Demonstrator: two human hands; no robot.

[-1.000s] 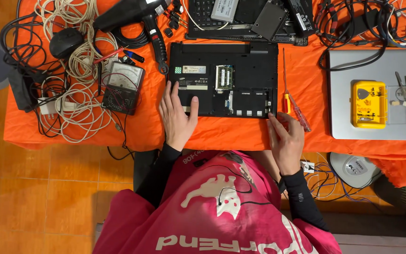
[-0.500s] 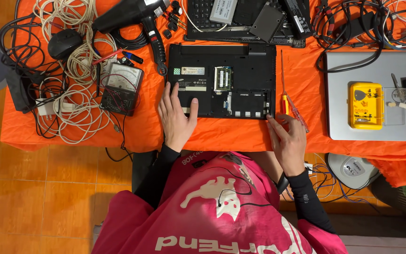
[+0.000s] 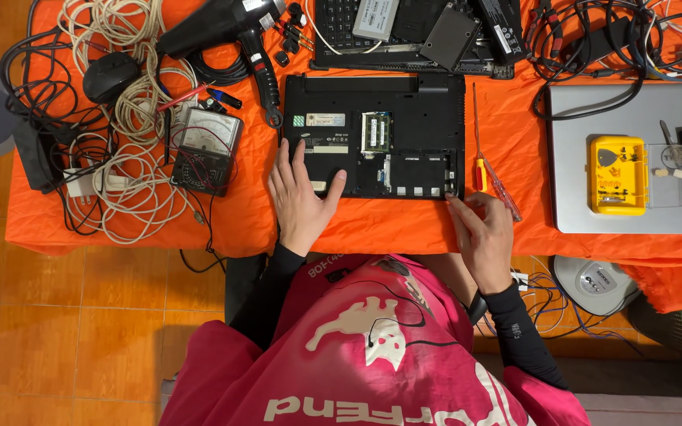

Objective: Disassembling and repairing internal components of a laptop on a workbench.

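Note:
A black laptop [image 3: 404, 110] lies upside down on the orange tablecloth [image 3: 388, 225], its bottom covers off so memory and bays show. My left hand [image 3: 300, 196] rests flat on the laptop's near left corner, fingers spread. My right hand [image 3: 481, 233] sits at the near right corner, fingertips touching the laptop's edge, holding nothing that I can see. Two screwdrivers [image 3: 489, 166], one with a red and yellow handle and one clear, lie just beyond my right hand.
Left of the laptop are an analog multimeter [image 3: 207, 150], coiled white cables [image 3: 132, 118], a black mouse [image 3: 110, 76] and a black heat gun [image 3: 226, 28]. A silver laptop [image 3: 633, 213] with a yellow tool case [image 3: 616, 175] lies at right. A second dismantled laptop [image 3: 412, 31] sits behind.
My right hand has moved up from the cloth near the table's edge to the laptop's near right corner. The left hand stays on the laptop.

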